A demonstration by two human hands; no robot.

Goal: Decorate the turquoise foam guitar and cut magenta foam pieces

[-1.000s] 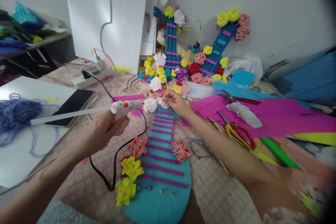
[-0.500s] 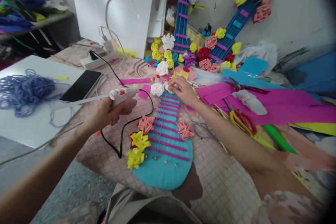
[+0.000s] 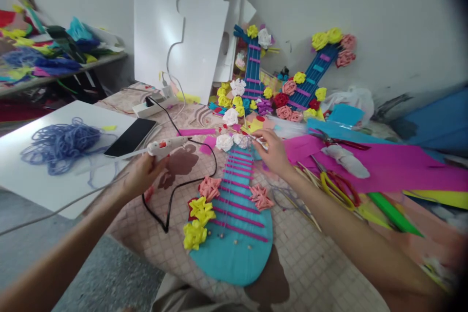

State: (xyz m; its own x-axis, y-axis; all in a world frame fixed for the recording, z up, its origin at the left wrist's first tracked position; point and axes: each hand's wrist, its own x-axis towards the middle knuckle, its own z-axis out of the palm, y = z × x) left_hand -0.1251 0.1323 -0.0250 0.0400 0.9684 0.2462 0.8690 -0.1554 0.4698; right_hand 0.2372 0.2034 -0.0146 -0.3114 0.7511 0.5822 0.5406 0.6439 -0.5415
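Observation:
My left hand [image 3: 144, 175] is closed round a white hot glue gun [image 3: 168, 145], its nozzle pointing right and a long glue stick trailing out behind. Beyond the top of a turquoise paper guitar [image 3: 234, 258], my right hand [image 3: 272, 152] pinches a thin pale stick [image 3: 250, 134] beside two white paper flowers [image 3: 224, 142]. Magenta strips cross the guitar, and thin strings run along it. Pink paper flowers [image 3: 209, 188] sit on both its sides, with yellow ones [image 3: 202, 210] at lower left.
Two decorated blue guitars [image 3: 253, 66] lean against the wall. At left, a white board [image 3: 69, 195] carries blue yarn [image 3: 64, 144] and a black phone [image 3: 130, 137]. Magenta paper [image 3: 387, 165], scissors [image 3: 338, 187] and pliers [image 3: 343, 142] lie at right. The gun's black cord [image 3: 171, 195] loops across the table.
My right hand has drawn back slightly right from the white flowers, and a thin stick now shows in its fingers. The view has tilted up; my left hand still holds the glue gun.

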